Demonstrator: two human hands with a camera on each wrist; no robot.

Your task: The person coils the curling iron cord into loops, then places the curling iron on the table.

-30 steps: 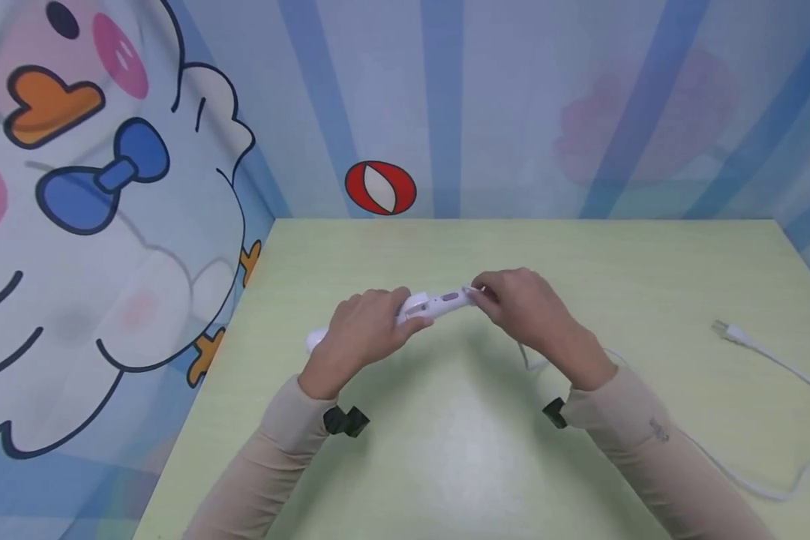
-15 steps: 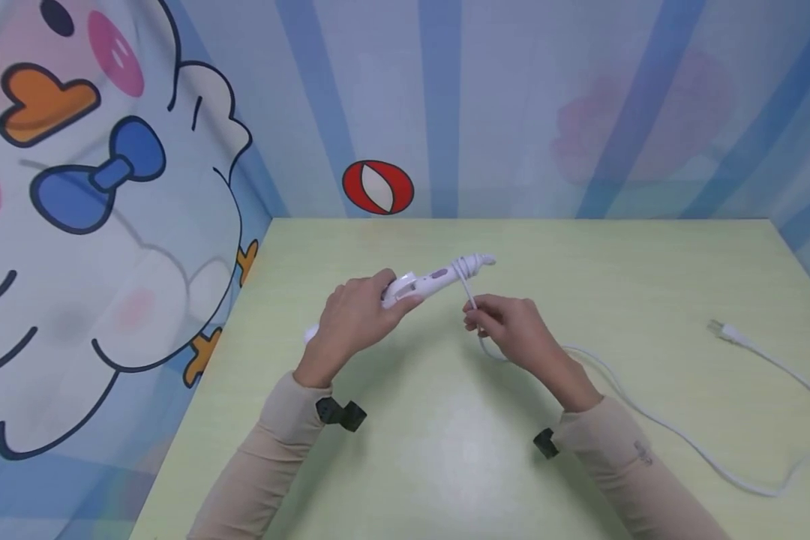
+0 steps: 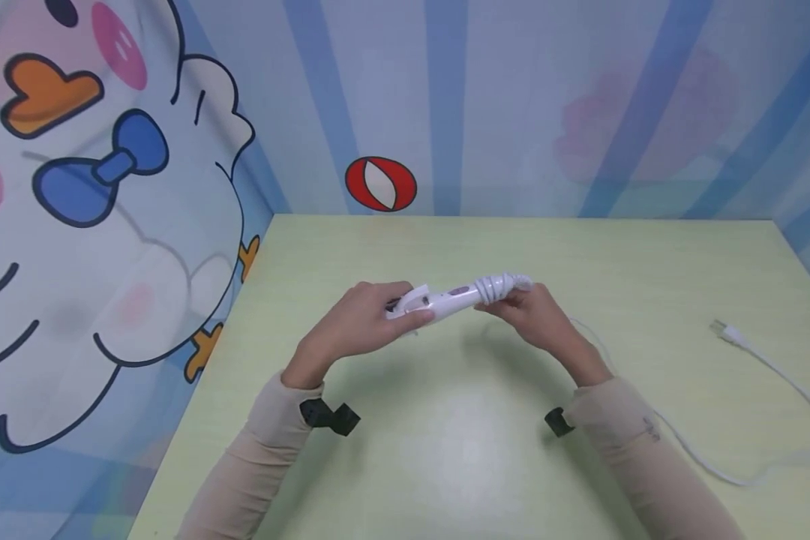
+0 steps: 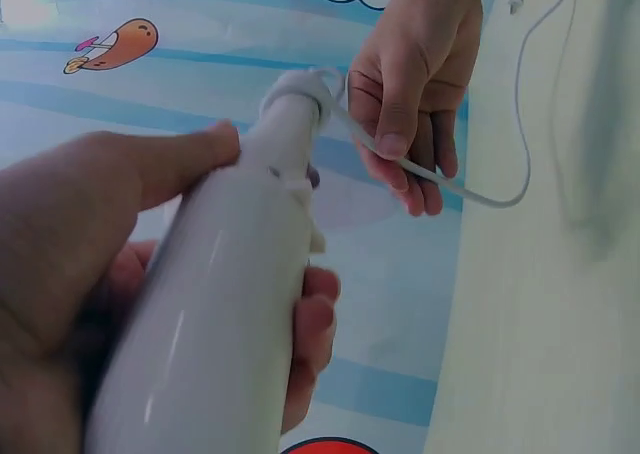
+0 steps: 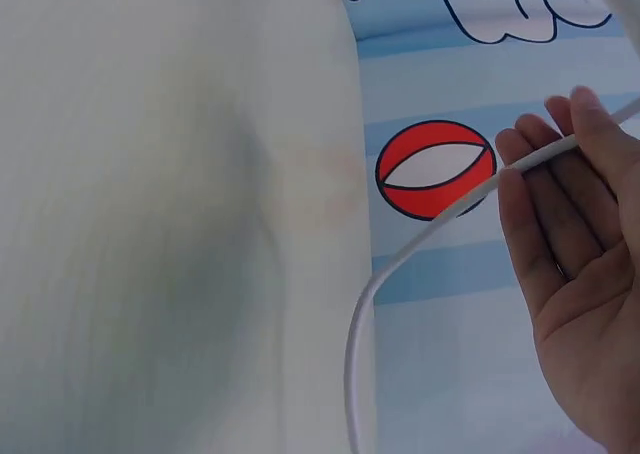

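Observation:
My left hand (image 3: 352, 324) grips a white curling iron (image 3: 451, 301) above the table, fingers and thumb round its body. A purple button shows on its handle. Several turns of white power cord (image 3: 494, 289) are wound round the handle's right end. My right hand (image 3: 542, 324), just beside that end, pinches the loose cord (image 5: 410, 244) between thumb and fingers, as the right wrist view shows. In the left wrist view the iron's smooth white body (image 4: 205, 304) lies in the left palm. The left hand hides the iron's far left part in the head view.
The pale green table (image 3: 445, 465) spreads below both hands. At the right lie the cord's two-pin plug (image 3: 730, 332) and a long slack loop of cord (image 3: 722, 474). A printed backdrop (image 3: 513, 112) with stripes and a cartoon bird stands behind and left.
The right hand came down from the handle's end with the cord, then moved up behind it. More turns of cord now circle the handle. The left hand still grips the curling iron.

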